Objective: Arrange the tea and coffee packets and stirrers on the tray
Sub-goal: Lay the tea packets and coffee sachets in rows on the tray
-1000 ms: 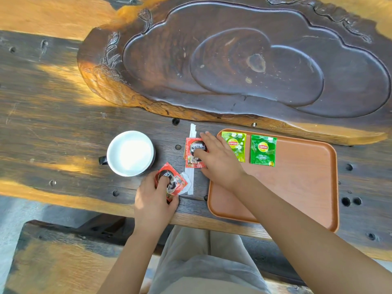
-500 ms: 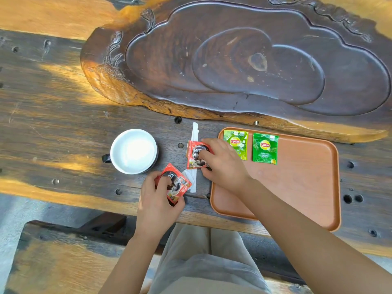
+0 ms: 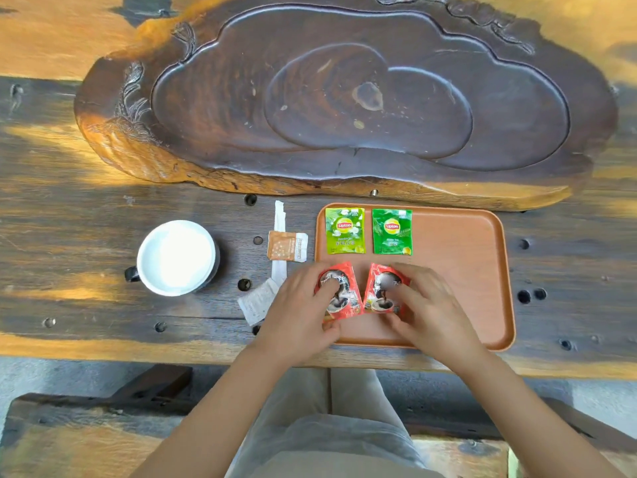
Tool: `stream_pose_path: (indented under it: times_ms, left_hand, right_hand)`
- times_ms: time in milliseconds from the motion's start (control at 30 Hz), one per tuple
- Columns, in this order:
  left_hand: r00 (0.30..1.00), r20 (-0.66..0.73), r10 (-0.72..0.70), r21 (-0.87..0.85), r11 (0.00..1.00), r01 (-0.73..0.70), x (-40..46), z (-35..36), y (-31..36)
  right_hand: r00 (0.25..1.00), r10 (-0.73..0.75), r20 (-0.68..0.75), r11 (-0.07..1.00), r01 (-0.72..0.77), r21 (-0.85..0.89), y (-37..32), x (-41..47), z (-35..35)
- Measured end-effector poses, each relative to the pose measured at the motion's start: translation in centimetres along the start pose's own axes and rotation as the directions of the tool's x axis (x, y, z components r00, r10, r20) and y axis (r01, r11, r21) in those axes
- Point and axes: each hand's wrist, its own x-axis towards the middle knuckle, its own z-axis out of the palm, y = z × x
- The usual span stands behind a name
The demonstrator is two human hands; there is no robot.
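Observation:
An orange-brown tray (image 3: 462, 270) lies on the dark wooden table. Two green tea packets sit side by side at its far left: a light green one (image 3: 345, 230) and a darker green one (image 3: 392, 231). Just below them are two red coffee packets. My left hand (image 3: 303, 315) grips the left red packet (image 3: 344, 298) and my right hand (image 3: 424, 312) grips the right red packet (image 3: 381, 294), both over the tray's near left part. Left of the tray lie a white wrapped stirrer (image 3: 279, 243), a brown sachet (image 3: 287, 246) across it, and a white sachet (image 3: 256, 303).
A white mug (image 3: 175, 257) stands on the table left of the stirrer. A large carved dark wooden tea board (image 3: 344, 98) fills the far side of the table. The table's near edge runs just below the tray, with a bench beneath.
Both hands have carried the red coffee packets from the table left of the tray onto the tray, below the green tea packets. The brown sachet and stirrer are now uncovered.

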Motion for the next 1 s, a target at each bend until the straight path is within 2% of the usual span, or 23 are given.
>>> stream_pose_path:
  times_ms: [167,267,367,467,667,1000]
  left_hand:
    - [0.985,0.163,0.06,0.137,0.987,-0.083,1.5,1.7,-0.1]
    - [0.988,0.14,0.059,0.186,0.979,-0.085,1.3,1.5,0.3]
    - [0.997,0.061,0.046,0.157,0.986,-0.055,0.1,1.3,1.4]
    - [0.997,0.061,0.053,0.138,0.989,-0.061,-1.4,2.1,2.3]
    - [0.984,0.177,-0.019,0.136,0.991,-0.005,-1.9,3.8,2.5]
    - [0.984,0.179,0.004,0.117,0.993,-0.026,-0.6,3.7,2.1]
  right_hand:
    - [0.996,-0.019,0.089,0.998,0.024,-0.056,1.7,-0.5,0.4]
    - [0.991,0.003,0.13,0.996,0.008,-0.084,2.0,-0.7,0.4]
    - [0.999,0.049,0.022,0.998,-0.048,-0.034,1.2,-1.2,-0.2]
    - [0.991,0.101,-0.085,0.995,-0.102,-0.004,0.2,-1.9,0.5]
    - [0.986,0.148,-0.075,0.988,-0.15,-0.022,0.1,-2.1,2.8]
    - [0.984,0.142,-0.106,0.989,-0.146,-0.026,0.7,-1.5,2.7]
